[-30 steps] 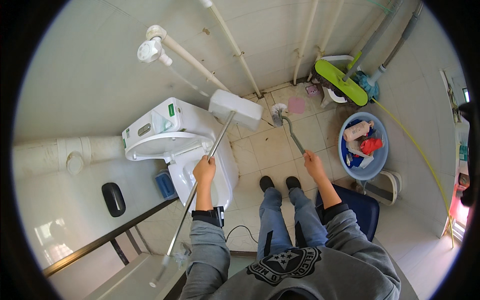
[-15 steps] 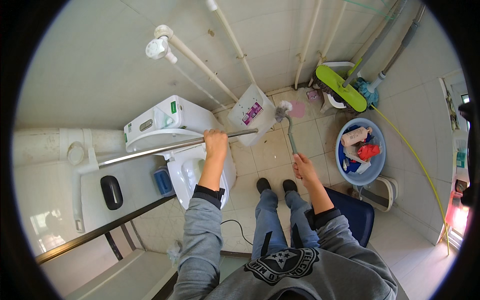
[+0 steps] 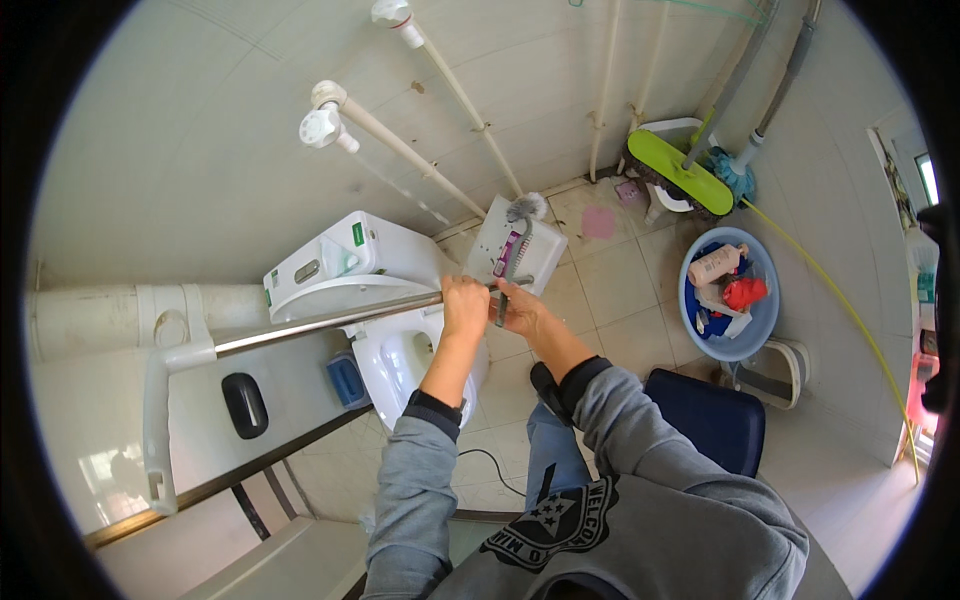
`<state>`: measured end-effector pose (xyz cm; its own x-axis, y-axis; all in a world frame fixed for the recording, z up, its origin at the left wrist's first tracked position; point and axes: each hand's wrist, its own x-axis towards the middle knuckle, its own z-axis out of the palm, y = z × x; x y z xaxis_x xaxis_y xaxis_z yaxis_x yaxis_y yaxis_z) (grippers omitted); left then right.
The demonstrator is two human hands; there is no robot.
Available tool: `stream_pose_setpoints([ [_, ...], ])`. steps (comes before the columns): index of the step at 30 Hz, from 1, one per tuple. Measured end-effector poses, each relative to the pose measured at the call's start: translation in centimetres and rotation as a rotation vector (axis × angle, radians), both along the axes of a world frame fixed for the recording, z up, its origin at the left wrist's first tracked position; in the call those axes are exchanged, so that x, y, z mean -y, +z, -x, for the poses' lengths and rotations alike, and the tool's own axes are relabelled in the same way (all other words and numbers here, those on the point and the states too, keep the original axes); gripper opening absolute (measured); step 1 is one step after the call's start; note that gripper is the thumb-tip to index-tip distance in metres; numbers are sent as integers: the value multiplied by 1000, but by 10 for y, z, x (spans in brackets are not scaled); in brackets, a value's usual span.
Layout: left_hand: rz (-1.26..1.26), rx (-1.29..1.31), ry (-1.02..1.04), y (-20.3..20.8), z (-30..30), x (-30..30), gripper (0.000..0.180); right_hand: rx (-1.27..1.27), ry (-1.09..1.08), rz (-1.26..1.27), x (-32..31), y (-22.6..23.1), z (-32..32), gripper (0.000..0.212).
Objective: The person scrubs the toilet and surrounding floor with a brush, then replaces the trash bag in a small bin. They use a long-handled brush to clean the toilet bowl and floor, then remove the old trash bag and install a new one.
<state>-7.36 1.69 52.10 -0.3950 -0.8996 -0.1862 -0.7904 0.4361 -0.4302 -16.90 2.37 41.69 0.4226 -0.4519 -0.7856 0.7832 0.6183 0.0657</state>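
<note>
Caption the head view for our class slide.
Left hand grips a metal pole; right hand holds a toilet brush.

Lettered sweatshirt (image 3: 690,520)
Block letters (image 3: 601,500) beside stars (image 3: 551,513); purple label (image 3: 505,252) on dustpan (image 3: 541,258), green sticker (image 3: 358,234) on tank (image 3: 325,255) too small to read.

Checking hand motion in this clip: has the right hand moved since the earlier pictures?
Yes, leftward: measured against the fixed toilet, the right hand has come closer to it, now close beside the left hand.
</note>
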Motion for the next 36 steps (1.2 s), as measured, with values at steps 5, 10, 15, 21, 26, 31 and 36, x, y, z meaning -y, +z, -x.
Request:
stream_pose_setpoints([
  [5, -5, -122, -54, 5, -7, -14, 11, 78, -118, -3, 12, -17, -27, 13],
  [10, 256, -639, -245, 42, -36, -28, 9, -141, -120, -45, 13, -9, -41, 11],
  [15, 540, -1554, 454, 50, -42, -73, 28, -186, -189, 29, 8, 6, -50, 14],
  [21, 387, -2495, 932, 54, -43, -38, 37, -151, -259, 91, 1, 8, -61, 14],
  [26, 404, -2570, 859, 67, -48, -7, 45, -91, -173, 202, -7, 21, -53, 19],
  [31, 464, -2481, 845, 77, -58, -1, 54, -197, 110, 238, -41, 22, 1, 25],
  [36, 393, -2418, 669, 82, -69, 2, 58, -1183, 460, 514, -85, -15, 87, 36],
])
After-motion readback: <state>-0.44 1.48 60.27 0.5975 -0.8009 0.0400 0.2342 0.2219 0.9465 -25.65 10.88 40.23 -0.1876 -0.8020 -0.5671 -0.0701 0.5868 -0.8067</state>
